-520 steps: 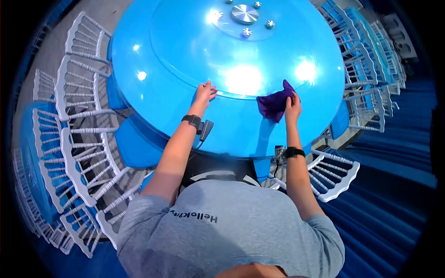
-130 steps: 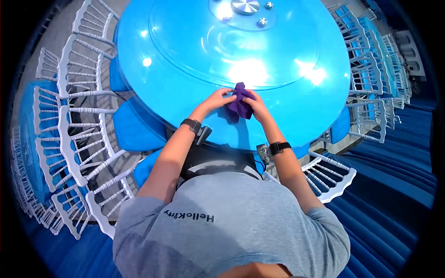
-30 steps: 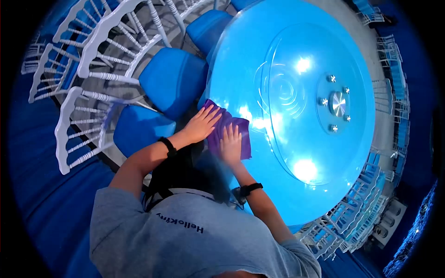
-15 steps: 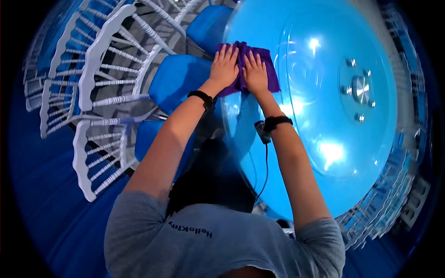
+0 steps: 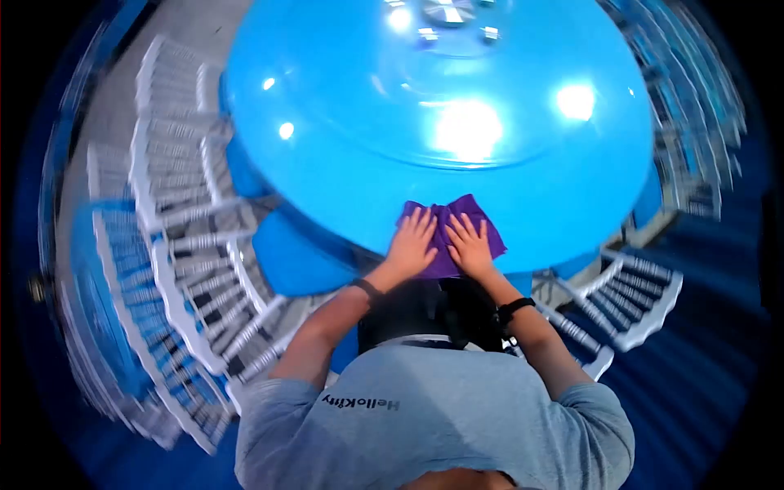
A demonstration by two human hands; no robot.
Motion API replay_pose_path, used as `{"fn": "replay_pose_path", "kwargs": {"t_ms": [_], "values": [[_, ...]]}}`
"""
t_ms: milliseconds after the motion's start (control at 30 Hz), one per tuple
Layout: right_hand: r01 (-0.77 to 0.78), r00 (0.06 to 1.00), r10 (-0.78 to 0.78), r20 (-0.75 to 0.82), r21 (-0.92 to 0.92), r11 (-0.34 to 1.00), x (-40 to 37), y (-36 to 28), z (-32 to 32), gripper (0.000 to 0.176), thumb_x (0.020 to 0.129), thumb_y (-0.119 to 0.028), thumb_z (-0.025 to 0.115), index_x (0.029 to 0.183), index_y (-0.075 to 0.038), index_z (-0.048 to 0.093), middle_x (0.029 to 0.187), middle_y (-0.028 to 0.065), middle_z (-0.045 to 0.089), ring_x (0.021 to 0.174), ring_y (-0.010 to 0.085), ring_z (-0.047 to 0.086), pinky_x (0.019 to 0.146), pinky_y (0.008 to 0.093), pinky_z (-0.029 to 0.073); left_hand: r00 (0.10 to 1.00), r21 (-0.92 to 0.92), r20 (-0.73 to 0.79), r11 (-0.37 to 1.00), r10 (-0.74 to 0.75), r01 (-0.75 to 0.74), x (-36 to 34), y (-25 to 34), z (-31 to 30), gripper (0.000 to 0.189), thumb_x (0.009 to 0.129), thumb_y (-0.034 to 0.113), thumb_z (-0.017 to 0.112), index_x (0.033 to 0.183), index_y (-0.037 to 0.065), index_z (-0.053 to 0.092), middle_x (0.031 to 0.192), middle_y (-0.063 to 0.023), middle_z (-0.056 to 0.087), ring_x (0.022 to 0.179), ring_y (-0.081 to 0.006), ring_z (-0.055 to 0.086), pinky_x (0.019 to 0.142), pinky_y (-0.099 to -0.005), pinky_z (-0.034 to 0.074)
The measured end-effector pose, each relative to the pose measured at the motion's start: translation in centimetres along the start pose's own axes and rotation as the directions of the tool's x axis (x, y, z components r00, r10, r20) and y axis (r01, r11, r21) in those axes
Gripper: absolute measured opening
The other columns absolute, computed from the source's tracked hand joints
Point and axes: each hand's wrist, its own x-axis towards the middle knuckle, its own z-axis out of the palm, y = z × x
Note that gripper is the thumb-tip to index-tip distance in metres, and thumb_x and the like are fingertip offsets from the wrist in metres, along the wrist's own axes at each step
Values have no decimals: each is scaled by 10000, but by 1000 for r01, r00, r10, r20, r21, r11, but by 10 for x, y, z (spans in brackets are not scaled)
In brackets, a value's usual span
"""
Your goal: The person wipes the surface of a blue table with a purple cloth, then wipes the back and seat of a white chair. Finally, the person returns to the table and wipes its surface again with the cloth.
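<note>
Clearly, left hand (image 5: 413, 247): spread, I see
Right hand (image 5: 472, 248): also spread
Purple cloth (image 5: 442, 247): under both, at near edge of table (image 5: 563, 208)

white chairs (image 5: 176, 312), blue seats (image 5: 298, 260), grey floor (image 5: 189, 23)

- "HelloKitty" in small black lettering (image 5: 359, 403) across the front of the grey T-shirt (image 5: 457, 416)
- One line, upside down as seen by the head camera

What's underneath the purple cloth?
The purple cloth lies at the near edge of the blue tabletop, under the left hand and right hand. Blue surface shows beyond it; whatever is directly beneath is covered, so I can't tell.
</note>
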Motion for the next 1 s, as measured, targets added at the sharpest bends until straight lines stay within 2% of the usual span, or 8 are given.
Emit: {"fn": "replay_pose_path", "kwargs": {"t_ms": [133,333,600,700,800,833,933,1000], "values": [[-441,889,445,-109,61,896,-65,22,-4,487,822,-226,556,1281,-109,438,1409,81,310,1312,288,253,1025,545,224,925,-24,83,929,370,-370,55,34,23,721,755,374,610,1337,40,348,1420,-160,265,1317,-359,214,1054,-489,209],[-583,675,672,-304,340,738,-64,8,8,383,803,-83,507,1178,-11,508,1295,166,441,1240,337,369,1004,429,333,866,18,195,881,460,-472,111,65,40,620,780,228,602,1326,50,369,1433,-138,252,1318,-354,222,1055,-490,217],[-534,763,620,-183,362,764,-82,10,6,310,776,-55,527,1081,-32,576,1219,152,516,1169,334,445,945,385,411,883,-34,154,895,444,-444,76,64,47,471,790,39,522,1253,11,444,1400,-163,309,1296,-378,265,1049,-462,256],[-453,886,444,133,450,770,-99,18,-2,244,744,-126,555,960,-44,631,978,156,627,947,321,576,819,395,459,842,-61,323,897,433,-438,59,67,40,369,786,112,556,1147,36,538,1327,-155,411,1204,-338,409,962,-400,388],[-477,877,337,342,549,686,-139,6,-40,192,684,-147,574,825,-41,651,759,199,614,715,352,598,639,428,458,654,-174,592,867,471,-467,38,112,13,190,797,180,578,896,26,628,876,-165,623,772,-307,594,688,-413,462],[-522,852,382,357,531,667,-158,-12,-66,204,686,-152,562,826,-39,657,765,195,617,719,364,592,641,426,461,645,-173,600,864,473,-473,29,136,3,190,797,180,578,896,26,628,876,-165,623,772,-307,594,688,-413,462],[-578,802,558,213,510,637,-231,-69,-141,182,712,-158,549,743,-21,665,744,212,619,730,351,621,649,436,487,324,-467,780,843,535,-268,1,206,-25,237,830,236,592,825,0,619,641,-175,559,589,-274,526,585,-368,416],[-615,768,610,196,494,615,-288,-99,-174,216,728,-177,518,829,-38,648,776,186,617,745,364,582,682,452,456,149,-538,772,759,618,-366,-13,258,-31,213,825,214,594,835,3,611,683,-189,572,607,-295,532,599,-374,420]]}}
